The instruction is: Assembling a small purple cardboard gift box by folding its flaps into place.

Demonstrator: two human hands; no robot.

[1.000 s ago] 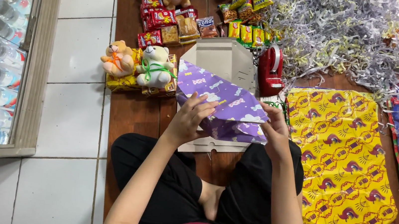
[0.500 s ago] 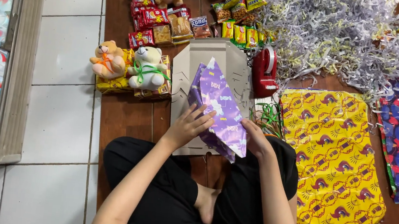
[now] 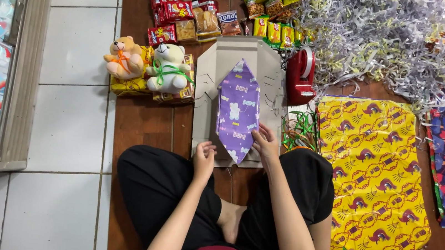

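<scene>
Now on the cardboard sheet (image 3: 210, 84) — right hand (image 3: 265, 144) pressing the purple wrapping paper (image 3: 238, 110) flat; left hand (image 3: 203, 159) loosely curled at the near edge.

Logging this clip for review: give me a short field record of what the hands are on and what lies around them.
setting: person seated cross-legged on a wooden floor beside white tiles
left hand: at the near edge of the cardboard sheet
right hand: pressing the lower right edge of the folded purple wrapping paper
paper state: folded to a long pointed shape, flat on the cardboard
nearby left: two small teddy bears on snack packs
nearby right: red tape dispenser, yellow patterned sheet, shredded paper
</scene>
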